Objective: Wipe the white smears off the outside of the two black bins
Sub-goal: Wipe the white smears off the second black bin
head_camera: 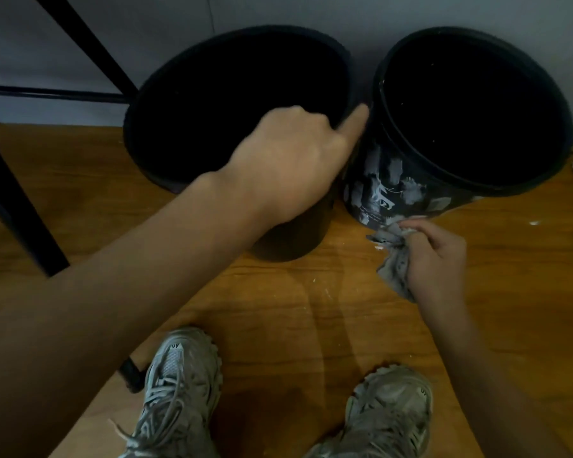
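1. Wiping the right bin [411, 193] low on its outer wall: right hand [435, 256] has its fingers curled round a grey rag [392, 259], rag tip touching the wall near the base, down by the floor [278, 309].
2. Left hand [291, 163] reaches between the bins; fingers curled over the left bin [179, 153] rim, thumb stretched out touching the right bin's wall. Looks like steadying.
3. White smears [394, 190] still cover much of the right bin's near side. Left bin's visible outside looks clean; far sides hidden.
4. Judgement: mid-task, right bin far from done. Next move calls for lifting the rag up onto the smeared band and rubbing firmly while the left hand keeps the bin from sliding or turning.
5. Both bins stand upright on the floor against the wall, just beside each other. Insides dark; contents cannot be told, only a few pale specks in the right one.
6. White flecks on floor near the rag.
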The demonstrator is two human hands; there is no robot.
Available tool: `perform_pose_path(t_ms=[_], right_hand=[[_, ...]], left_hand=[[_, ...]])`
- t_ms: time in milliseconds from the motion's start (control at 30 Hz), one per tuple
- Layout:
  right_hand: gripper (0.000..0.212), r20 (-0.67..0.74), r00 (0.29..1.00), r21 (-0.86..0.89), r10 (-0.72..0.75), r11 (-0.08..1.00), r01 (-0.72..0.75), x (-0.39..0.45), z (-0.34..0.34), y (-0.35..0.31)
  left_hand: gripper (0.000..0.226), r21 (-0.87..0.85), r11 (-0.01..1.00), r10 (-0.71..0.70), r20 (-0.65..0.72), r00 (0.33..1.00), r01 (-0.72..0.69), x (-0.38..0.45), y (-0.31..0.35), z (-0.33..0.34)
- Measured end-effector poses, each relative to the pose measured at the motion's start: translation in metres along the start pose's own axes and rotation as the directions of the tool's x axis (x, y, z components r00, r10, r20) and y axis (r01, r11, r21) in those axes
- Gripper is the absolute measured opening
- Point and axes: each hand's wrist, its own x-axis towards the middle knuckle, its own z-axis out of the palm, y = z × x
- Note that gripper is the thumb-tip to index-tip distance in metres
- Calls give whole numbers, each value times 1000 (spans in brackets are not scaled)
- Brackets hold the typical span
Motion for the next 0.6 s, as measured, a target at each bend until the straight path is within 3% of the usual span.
perform_pose_path(t_ms=[133, 233, 467, 600], right_hand=[[41, 7, 1000, 9, -4, 1000, 4, -3, -1, 3], [29, 7, 1000, 58, -4, 998, 4, -2, -5, 6], [31, 27, 998, 130, 59, 990, -62, -1, -7, 3], [36, 90, 996, 109, 28, 993, -38, -7, -13, -6]], left_hand=[[65, 116, 979, 160, 80, 984, -169, 1, 21, 37], [70, 153, 977, 133, 89, 987, -146, 6, 11, 48], [61, 180, 981, 62, 85, 994, -76, 19, 13, 49], [59, 98, 995, 32, 25, 999, -34, 12, 12, 55]])
